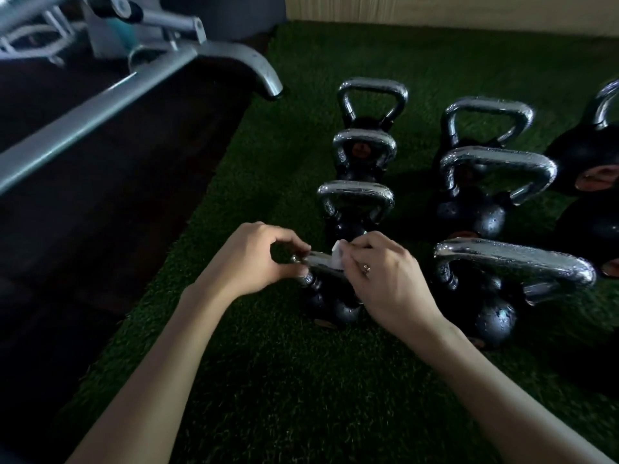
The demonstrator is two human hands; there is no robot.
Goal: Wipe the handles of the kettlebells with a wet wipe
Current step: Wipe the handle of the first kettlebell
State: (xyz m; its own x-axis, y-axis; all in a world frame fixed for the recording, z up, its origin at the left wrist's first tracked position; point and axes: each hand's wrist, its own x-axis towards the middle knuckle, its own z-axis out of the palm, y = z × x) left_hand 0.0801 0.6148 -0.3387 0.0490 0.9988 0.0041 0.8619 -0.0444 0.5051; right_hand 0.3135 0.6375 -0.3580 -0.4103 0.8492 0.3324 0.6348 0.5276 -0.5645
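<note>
- The left hand (254, 256) curls its thumb and fingers round the left end of the handle (318, 261) of the nearest kettlebell (335, 309), which stands near and left in the group.
- The right hand (385, 276), a ring on one finger, pinches a white wet wipe (337, 256) against the same handle, just right of the left hand. The wipe sits at its fingertips, touching the chrome.
- The kettlebell stands on green turf (268, 380).
- To the right, apart from both hands, stands a larger kettlebell (495, 319).
- Behind the nearest one, three more kettlebells (365, 145) line up toward the far side.
- Far left, a grey machine frame (100, 102).
</note>
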